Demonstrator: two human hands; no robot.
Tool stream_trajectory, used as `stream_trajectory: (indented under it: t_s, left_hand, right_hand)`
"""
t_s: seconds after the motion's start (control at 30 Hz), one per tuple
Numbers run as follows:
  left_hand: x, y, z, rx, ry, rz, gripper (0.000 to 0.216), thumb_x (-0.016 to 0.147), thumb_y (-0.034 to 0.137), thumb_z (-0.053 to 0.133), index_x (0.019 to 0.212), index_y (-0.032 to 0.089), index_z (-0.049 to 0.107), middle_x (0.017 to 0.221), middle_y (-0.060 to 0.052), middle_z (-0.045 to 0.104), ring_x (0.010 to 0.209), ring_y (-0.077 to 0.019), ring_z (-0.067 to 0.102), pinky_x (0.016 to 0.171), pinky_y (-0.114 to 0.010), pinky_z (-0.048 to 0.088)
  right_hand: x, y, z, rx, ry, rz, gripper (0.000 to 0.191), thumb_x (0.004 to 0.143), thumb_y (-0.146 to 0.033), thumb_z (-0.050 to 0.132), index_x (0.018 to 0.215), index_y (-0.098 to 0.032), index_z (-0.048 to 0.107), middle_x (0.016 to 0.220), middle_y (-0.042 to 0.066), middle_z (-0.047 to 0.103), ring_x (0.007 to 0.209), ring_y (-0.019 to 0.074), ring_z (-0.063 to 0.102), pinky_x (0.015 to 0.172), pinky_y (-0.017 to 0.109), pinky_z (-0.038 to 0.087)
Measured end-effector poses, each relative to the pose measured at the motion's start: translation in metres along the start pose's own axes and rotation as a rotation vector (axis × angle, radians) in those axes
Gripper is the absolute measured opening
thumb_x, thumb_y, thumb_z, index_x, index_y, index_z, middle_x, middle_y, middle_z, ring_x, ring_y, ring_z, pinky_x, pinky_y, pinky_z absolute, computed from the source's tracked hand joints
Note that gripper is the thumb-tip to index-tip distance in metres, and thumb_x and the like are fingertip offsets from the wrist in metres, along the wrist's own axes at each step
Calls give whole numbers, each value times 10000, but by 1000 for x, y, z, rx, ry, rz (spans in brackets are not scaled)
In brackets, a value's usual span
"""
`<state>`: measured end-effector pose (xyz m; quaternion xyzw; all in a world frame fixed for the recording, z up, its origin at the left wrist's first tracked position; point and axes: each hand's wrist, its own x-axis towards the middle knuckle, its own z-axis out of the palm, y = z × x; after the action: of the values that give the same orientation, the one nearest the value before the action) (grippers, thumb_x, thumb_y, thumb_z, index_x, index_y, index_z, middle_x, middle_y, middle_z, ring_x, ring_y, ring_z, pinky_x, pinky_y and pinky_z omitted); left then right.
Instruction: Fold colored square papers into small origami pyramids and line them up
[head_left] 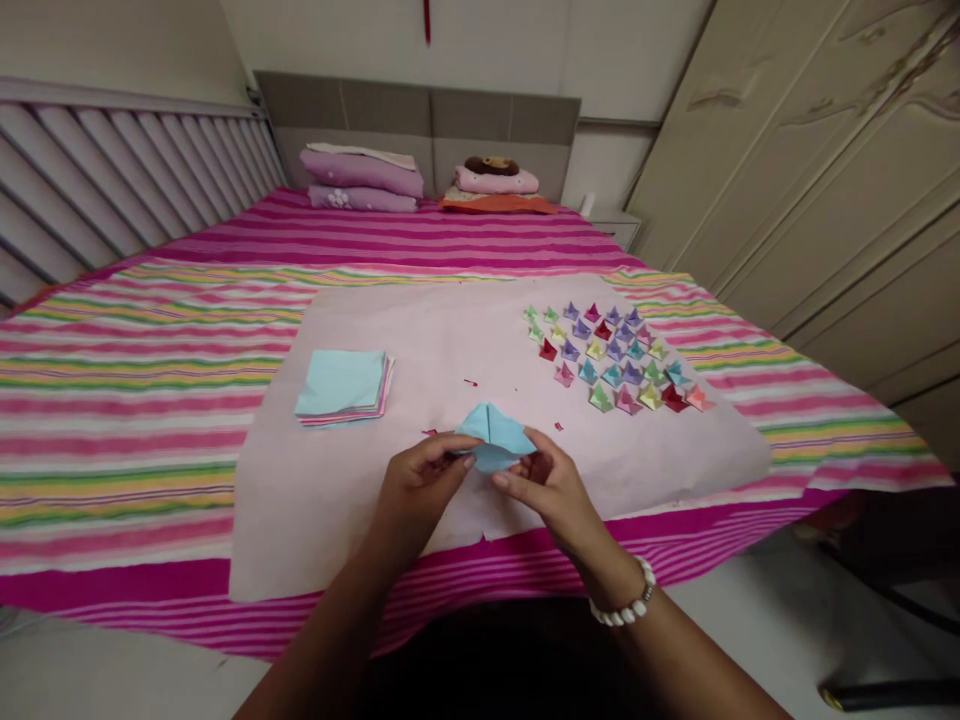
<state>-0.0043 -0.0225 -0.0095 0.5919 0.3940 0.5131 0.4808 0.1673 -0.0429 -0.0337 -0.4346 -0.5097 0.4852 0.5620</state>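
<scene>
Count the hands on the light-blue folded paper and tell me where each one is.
2: the left hand at the left side of the light-blue folded paper, the right hand at its right. Some fingers are partly hidden.

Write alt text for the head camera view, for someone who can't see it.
A person's left hand and right hand hold folded light blue paper over a pale sheet on a striped bed. A stack of paper lies to the left, and small, colorful folded paper shapes sit to the right.
</scene>
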Motion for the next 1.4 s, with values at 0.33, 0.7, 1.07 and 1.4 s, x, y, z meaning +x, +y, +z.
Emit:
stream_trajectory:
  t_s: [0.33, 0.7, 1.07, 1.4]
  left_hand:
    - [-10, 3, -3, 316, 58, 301, 312, 772, 8, 558, 913, 227, 730, 976, -13, 749, 951, -150, 686, 856, -261, 548]
    - [-19, 3, 0, 295, 65, 224, 174, 774, 130, 686, 922, 213, 728, 956, -37, 735, 824, -153, 677, 716, -259, 562]
    - [-18, 2, 6, 271, 68, 164, 155, 770, 162, 695, 910, 214, 736, 942, -36, 736, 786, -152, 673, 696, -258, 557]
    - [-17, 3, 8, 288, 70, 148, 188, 761, 132, 690, 922, 218, 737, 969, -36, 741, 771, -142, 670, 687, -249, 562]
  right_hand:
    - [-4, -29, -6, -312, 25, -436, 385, 752, -134, 736, 1083, -310, 650, 1349, 61, 467, 1209, 253, 494, 1041, 474, 398]
    - [-5, -37, -3, -305, -34, -449, 233, 778, -82, 695, 934, -248, 646, 1239, 72, 587, 1162, 244, 547, 970, 441, 450]
    - [2, -34, -9, -271, -45, -382, 378, 763, -164, 728, 1108, -286, 633, 1209, 66, 577, 1156, 247, 532, 957, 440, 457]
    - [3, -37, -11, -260, -72, -374, 201, 738, -133, 740, 852, -259, 634, 1281, 49, 524, 1218, 242, 490, 1043, 456, 388]
